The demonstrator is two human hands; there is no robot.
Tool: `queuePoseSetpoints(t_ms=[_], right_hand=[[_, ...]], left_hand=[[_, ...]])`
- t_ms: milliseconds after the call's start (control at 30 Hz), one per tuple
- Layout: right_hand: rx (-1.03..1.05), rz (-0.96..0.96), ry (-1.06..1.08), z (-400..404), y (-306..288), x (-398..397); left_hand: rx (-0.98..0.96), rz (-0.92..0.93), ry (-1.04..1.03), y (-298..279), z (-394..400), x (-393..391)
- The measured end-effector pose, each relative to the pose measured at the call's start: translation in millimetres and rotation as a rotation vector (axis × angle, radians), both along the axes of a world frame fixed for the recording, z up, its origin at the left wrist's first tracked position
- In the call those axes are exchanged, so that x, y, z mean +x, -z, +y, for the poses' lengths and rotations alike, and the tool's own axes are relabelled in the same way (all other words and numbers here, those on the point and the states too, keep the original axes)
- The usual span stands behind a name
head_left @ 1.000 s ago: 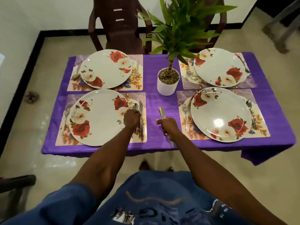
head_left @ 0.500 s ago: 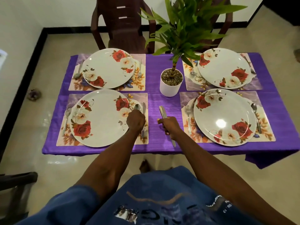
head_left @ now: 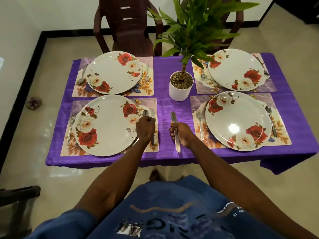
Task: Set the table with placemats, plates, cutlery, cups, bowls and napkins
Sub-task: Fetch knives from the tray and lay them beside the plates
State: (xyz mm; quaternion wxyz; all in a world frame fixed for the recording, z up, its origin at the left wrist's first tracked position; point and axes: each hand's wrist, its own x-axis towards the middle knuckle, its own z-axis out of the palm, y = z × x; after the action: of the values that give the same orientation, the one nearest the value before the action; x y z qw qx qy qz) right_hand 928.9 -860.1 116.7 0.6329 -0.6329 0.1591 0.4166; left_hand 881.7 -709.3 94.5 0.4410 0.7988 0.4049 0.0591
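Observation:
Four floral placemats lie on the purple tablecloth (head_left: pixel 172 107), each under a white rose-patterned plate: near left plate (head_left: pixel 107 125), near right plate (head_left: pixel 238 120), far left plate (head_left: pixel 114 72), far right plate (head_left: pixel 236 69). My left hand (head_left: pixel 145 130) is closed over the handle of a spoon (head_left: pixel 146 113) on the near left placemat (head_left: pixel 151 103), beside a knife (head_left: pixel 152 141) lying there. My right hand (head_left: pixel 182 134) grips another knife (head_left: pixel 173 116) above the cloth between the two near settings. A fork (head_left: pixel 70 128) and a second fork (head_left: pixel 200 123) lie left of the near plates.
A white pot with a leafy plant (head_left: pixel 180 87) stands mid-table. A spoon (head_left: pixel 271 118) lies right of the near right plate. Dark brown chairs (head_left: pixel 127 31) stand behind the table. Another dark chair (head_left: pixel 15 195) is at my lower left, on shiny floor tiles.
Both hands have stayed almost in place; my left hand has edged slightly right over the spoon and knife. The view has shifted a little.

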Motion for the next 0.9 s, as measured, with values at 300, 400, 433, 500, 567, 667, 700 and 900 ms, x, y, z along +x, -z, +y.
queuePoseSetpoints(t_ms=[300, 400, 433, 500, 567, 667, 700, 900], right_hand=[[0.053, -0.012, 0.275, -35.5, 2.5, 1.9], [0.048, -0.044, 0.398, -56.5, -0.5, 2.0], [0.056, -0.046, 0.44, -65.4, 0.1, 1.6], [0.076, -0.053, 0.489, -82.0, -0.9, 1.0], [0.084, -0.062, 0.505, -98.4, -3.2, 1.5], [0.077, -0.081, 0.496, -124.0, -9.0, 6.0], [0.082, -0.088, 0.493, -134.8, -11.6, 8.6], [0.029, -0.144, 0.43, -215.6, -19.1, 29.0]], left_hand=[[-0.484, -0.087, 0.181, -12.4, -48.3, 16.1], [-0.654, -0.09, 0.245, -16.5, -71.0, 25.0], [-0.694, -0.087, 0.267, -18.3, -80.1, 26.7], [-0.758, -0.078, 0.313, -21.2, -96.1, 29.2], [-0.801, -0.076, 0.369, -25.4, -111.6, 31.9], [-0.797, -0.079, 0.403, -28.8, -135.5, 38.3], [-0.79, -0.078, 0.41, -30.6, -146.2, 41.9], [-0.792, -0.062, 0.406, -40.7, -226.2, 63.7]])
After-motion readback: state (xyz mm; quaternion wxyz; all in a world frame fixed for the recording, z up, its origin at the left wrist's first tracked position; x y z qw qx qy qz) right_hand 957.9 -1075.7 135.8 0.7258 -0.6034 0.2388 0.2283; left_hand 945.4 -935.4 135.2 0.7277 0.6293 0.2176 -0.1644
